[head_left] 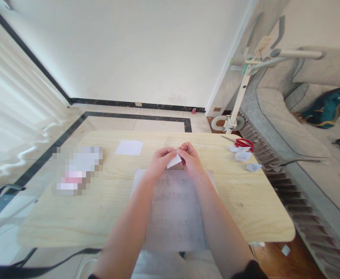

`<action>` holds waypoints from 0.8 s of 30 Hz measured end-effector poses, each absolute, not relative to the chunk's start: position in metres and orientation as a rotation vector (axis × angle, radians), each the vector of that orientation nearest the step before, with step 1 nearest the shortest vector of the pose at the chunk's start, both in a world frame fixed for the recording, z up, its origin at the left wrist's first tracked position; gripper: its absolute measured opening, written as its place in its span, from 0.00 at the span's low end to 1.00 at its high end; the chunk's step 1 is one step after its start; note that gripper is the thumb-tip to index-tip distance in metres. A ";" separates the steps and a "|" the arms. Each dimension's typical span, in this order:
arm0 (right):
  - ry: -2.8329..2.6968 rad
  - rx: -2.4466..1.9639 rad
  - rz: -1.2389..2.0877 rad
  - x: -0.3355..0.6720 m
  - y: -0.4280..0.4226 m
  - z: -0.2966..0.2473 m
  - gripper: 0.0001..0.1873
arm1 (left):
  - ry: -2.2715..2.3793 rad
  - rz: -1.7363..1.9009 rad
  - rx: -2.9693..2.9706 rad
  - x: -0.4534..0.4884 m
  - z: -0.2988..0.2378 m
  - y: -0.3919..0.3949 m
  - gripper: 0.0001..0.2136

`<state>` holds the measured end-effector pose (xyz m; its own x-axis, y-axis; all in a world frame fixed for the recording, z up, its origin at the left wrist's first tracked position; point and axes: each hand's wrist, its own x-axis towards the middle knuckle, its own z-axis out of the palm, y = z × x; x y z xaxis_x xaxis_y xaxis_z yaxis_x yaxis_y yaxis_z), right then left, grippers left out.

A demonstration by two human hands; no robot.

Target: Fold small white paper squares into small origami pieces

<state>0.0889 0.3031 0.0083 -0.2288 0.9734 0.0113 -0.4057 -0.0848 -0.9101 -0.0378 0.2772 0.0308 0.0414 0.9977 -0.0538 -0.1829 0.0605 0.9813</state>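
Both hands meet over the middle of the table, holding a small folded piece of white paper [174, 160] between them. My left hand [163, 159] pinches its left side with thumb and fingers. On the other side, my right hand [190, 158] grips it with thumb and bent fingers. The paper's upper part is covered by my fingertips. Beneath my wrists lies a large printed sheet [175, 211] with rows of small text. A blank white sheet [129, 147] rests on the table to the left of my hands.
On the wooden table [114, 217], red-handled scissors [244, 144] lie at the far right beside folded white papers [242, 155] and another folded paper piece [254, 167]. A blurred-out object [81, 168] sits at the left. A grey sofa [280, 112] stands to the right.
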 end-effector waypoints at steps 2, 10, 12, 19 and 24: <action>-1.008 -0.802 1.577 0.088 0.303 0.008 0.14 | 1.085 1.228 1.047 -0.038 0.031 0.277 0.06; -0.974 -0.783 1.574 0.087 0.302 0.008 0.16 | 1.099 1.232 1.064 -0.037 0.031 0.278 0.06; -0.973 -0.790 1.570 0.086 0.302 0.007 0.16 | 1.107 1.238 1.066 -0.038 0.031 0.278 0.07; -0.948 -0.814 1.554 0.084 0.302 0.007 0.17 | 1.115 1.234 1.090 -0.038 0.030 0.278 0.06; -0.942 -0.774 1.589 0.083 0.301 0.009 0.17 | 1.121 1.263 1.069 -0.039 0.030 0.278 0.06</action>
